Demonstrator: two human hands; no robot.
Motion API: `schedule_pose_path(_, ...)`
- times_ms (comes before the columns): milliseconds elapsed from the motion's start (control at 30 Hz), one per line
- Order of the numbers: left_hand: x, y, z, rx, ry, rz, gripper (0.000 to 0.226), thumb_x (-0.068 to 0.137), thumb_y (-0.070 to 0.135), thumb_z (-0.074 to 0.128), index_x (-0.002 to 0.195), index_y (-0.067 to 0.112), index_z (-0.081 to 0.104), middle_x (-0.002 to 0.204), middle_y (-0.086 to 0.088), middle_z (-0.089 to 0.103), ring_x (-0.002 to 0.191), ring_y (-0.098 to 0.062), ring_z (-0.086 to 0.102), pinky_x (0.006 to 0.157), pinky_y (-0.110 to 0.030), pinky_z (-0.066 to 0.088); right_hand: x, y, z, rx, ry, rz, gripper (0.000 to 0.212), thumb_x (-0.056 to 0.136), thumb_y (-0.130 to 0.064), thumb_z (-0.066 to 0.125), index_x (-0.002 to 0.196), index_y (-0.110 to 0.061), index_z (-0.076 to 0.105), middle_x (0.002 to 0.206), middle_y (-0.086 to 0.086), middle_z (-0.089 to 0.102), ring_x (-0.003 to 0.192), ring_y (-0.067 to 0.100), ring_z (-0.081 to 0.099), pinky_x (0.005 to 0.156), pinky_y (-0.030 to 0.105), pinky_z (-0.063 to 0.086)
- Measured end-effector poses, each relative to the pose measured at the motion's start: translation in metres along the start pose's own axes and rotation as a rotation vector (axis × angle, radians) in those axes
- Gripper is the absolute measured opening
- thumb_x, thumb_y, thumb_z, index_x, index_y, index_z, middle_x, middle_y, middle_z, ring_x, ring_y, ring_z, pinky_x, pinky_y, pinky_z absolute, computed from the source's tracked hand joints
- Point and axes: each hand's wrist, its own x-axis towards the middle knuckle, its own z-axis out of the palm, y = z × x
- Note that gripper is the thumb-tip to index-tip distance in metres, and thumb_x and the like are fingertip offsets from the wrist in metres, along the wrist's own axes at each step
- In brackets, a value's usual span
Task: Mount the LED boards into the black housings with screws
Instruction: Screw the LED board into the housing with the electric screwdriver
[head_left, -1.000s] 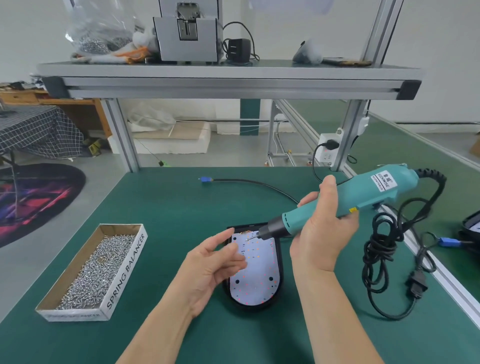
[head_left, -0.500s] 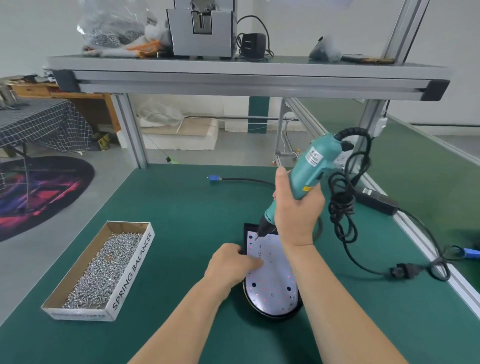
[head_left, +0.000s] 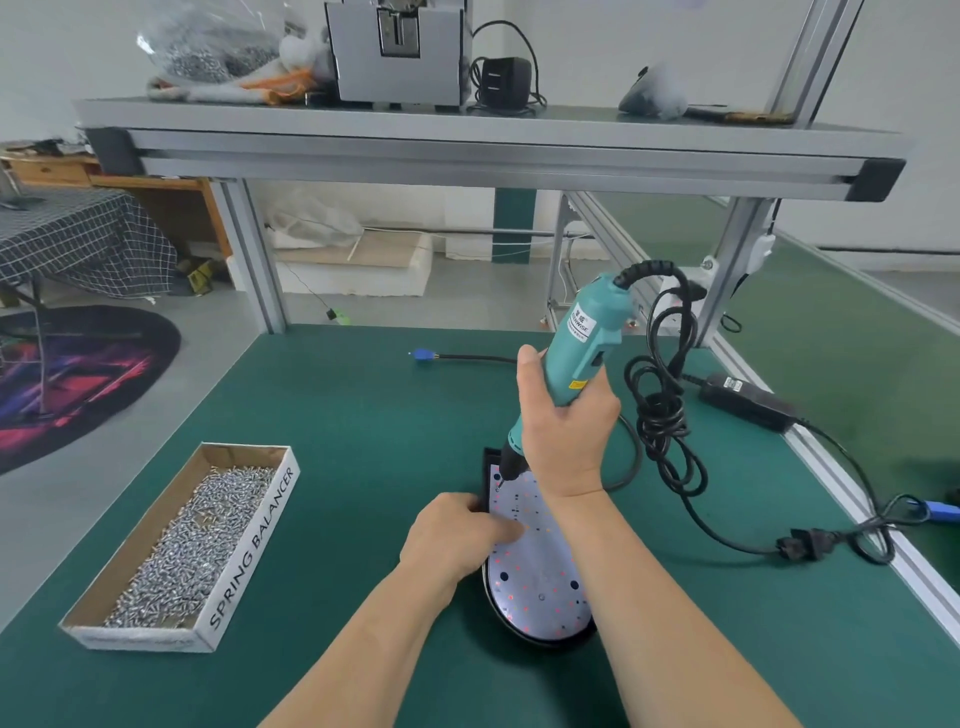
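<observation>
A white LED board (head_left: 535, 577) with red dots lies inside a black housing (head_left: 545, 640) on the green bench. My right hand (head_left: 563, 431) grips a teal electric screwdriver (head_left: 584, 345) held nearly upright, its bit touching the board's far left corner. My left hand (head_left: 457, 538) rests on the housing's left edge, fingers curled over the rim and onto the board. A cardboard box of screws (head_left: 197, 540), marked SPRING BALANCER, sits to the left.
The screwdriver's black cord (head_left: 670, 431) hangs coiled at the right, running to a power brick (head_left: 745, 400) and a plug (head_left: 802, 543). A cable with a blue connector (head_left: 422, 355) lies behind. An aluminium shelf (head_left: 467, 150) spans overhead, loaded with gear.
The screwdriver has swung from a flat tilt to nearly upright over the board's far corner. My left hand went from open beside the housing to curled on its left edge.
</observation>
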Motion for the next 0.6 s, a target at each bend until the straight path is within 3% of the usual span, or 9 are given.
schedule_pose_path(200,0.001,-0.002,-0.001,-0.049,-0.017,0.01,0.057,0.051,0.032,0.073,0.099,0.001,0.07,0.103,-0.015,0.074,0.085,-0.032,0.071,0.084,-0.047,0.057,-0.002,0.001,0.006,-0.023,-0.011,-0.019,0.042,0.084,-0.04,0.067,0.065,-0.017,0.037,0.05,-0.012,0.037,0.046,0.011,0.035,0.051,0.026,0.034)
schedule_pose_path(333,0.003,-0.005,0.002,-0.063,-0.01,0.027,0.059,0.052,0.032,0.071,0.102,0.0,0.069,0.105,-0.015,0.073,0.1,-0.037,0.069,0.093,-0.051,0.053,-0.005,0.001,0.01,-0.02,-0.015,-0.023,0.041,0.083,-0.038,0.067,0.064,-0.024,0.034,0.048,-0.013,0.036,0.045,0.01,0.035,0.05,0.022,0.032)
schedule_pose_path(500,0.005,-0.008,0.005,-0.039,0.011,0.03,0.05,0.053,0.033,0.069,0.094,0.004,0.07,0.097,-0.01,0.075,0.095,-0.032,0.071,0.086,-0.046,0.056,-0.006,0.005,0.013,0.019,-0.049,0.106,0.042,0.084,-0.031,0.071,0.064,-0.014,0.038,0.05,-0.007,0.04,0.045,0.019,0.037,0.046,0.041,0.039)
schedule_pose_path(600,0.005,-0.008,0.005,-0.051,0.011,0.028,0.048,0.054,0.034,0.068,0.093,0.007,0.071,0.096,-0.009,0.075,0.098,-0.032,0.07,0.083,-0.044,0.057,-0.008,0.002,0.014,0.005,-0.026,0.105,0.043,0.084,-0.03,0.072,0.064,-0.015,0.037,0.049,-0.008,0.04,0.045,0.018,0.037,0.046,0.039,0.04)
